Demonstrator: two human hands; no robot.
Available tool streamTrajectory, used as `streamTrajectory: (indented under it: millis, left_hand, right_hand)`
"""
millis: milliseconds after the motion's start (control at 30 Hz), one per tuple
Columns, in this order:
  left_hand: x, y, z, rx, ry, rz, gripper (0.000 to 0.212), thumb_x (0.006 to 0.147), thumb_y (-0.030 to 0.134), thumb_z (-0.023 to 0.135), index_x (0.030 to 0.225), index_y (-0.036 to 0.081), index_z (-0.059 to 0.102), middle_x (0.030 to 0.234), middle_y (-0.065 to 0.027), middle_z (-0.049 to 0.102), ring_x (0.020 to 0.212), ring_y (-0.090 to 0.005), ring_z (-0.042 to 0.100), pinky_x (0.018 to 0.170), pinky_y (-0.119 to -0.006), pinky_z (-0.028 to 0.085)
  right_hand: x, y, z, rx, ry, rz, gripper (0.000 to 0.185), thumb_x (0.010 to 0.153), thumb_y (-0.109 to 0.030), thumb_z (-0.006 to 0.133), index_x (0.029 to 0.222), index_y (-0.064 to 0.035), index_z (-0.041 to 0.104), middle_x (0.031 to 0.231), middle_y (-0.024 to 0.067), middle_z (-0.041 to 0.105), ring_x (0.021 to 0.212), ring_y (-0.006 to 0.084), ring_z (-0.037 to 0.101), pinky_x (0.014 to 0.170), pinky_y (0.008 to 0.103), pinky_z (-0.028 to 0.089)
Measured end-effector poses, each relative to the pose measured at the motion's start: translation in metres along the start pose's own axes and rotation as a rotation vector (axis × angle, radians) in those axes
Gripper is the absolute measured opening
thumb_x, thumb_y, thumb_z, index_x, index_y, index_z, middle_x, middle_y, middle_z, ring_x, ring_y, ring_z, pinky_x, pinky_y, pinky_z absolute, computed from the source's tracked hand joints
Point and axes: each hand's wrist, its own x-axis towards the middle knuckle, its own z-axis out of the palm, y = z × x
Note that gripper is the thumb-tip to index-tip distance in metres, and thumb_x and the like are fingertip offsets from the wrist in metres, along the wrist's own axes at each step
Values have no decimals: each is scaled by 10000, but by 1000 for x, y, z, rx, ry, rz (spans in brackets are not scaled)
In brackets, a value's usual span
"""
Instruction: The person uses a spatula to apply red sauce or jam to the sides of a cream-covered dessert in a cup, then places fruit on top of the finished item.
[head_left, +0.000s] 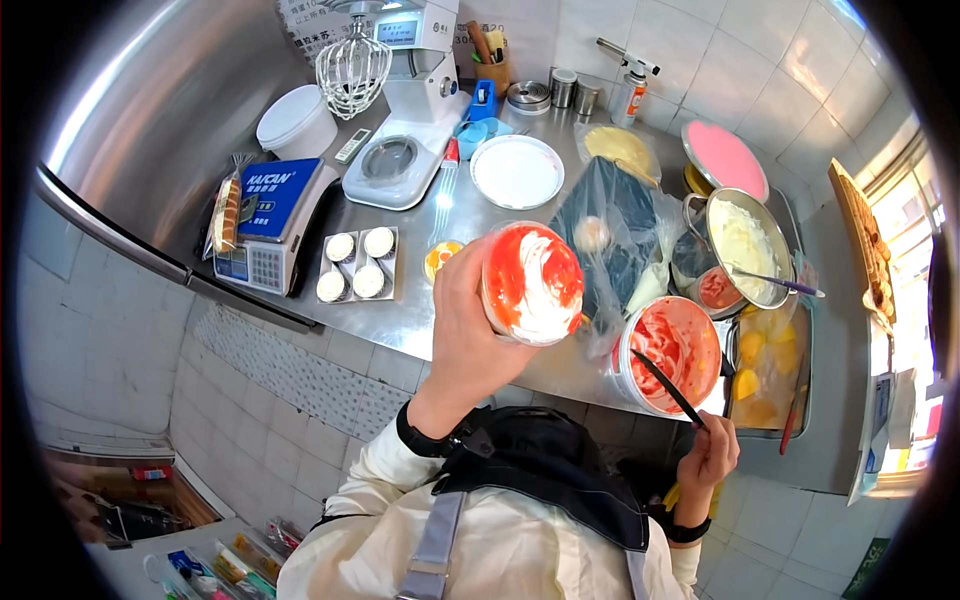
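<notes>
Raised above the steel counter, my left hand (469, 322) grips a clear cup (532, 283) by its side. Red sauce and white cream show inside the cup. My right hand (709, 454) holds the handle end of a dark spatula or knife (667, 381). Its far end reaches into a white tub (697, 341) smeared with red sauce and cream. Behind my left hand a small cup with orange-yellow filling (441, 259) is partly covered. A filled piping bag (654, 274) lies just beyond the tub.
A steel pan of white cream (742, 232) with a purple-handled tool stands right. Yellow fruit pieces (754, 352) sit in a tray. Frosted cupcakes (358, 264) stand left of my hand, near a digital scale (270, 225). A stand mixer (424, 97) and blowtorch (632, 90) are at the back.
</notes>
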Motion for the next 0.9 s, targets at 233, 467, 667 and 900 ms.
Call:
streamTrajectory:
  millis: [233,467,667,900]
  left_hand:
    - [1,-3,1,56,-39,119,954,534,161,871,1280,25,292,1216,-149,459,1108,-272,486,924,-371,392]
    - [-4,-11,-14,-734,-501,-246,874,512,168,851,1241,31,391,1214,-114,445,1137,-235,454,964,-353,355]
    - [-14,13,-16,-1296,-706,-742,398,857,301,564,1029,-39,449,1027,-259,571,856,-280,622,762,-350,525]
    - [-54,10,-29,-1810,-484,-1297,730,721,496,680,1054,-114,454,968,-213,501,742,-329,615,628,-358,540]
  right_hand:
    - [-12,1,-3,4,16,31,159,878,-50,470,960,31,580,687,103,551,560,167,513,517,252,402]
    - [-13,23,-18,25,102,123,184,899,-18,454,1043,24,561,775,71,529,566,110,463,507,234,395]
    - [12,17,-25,223,51,133,206,918,-112,488,1029,46,562,733,45,518,573,90,466,495,219,369]
    - [56,-4,-12,276,-155,-28,125,843,-45,495,880,46,574,610,70,499,515,150,507,493,249,380]
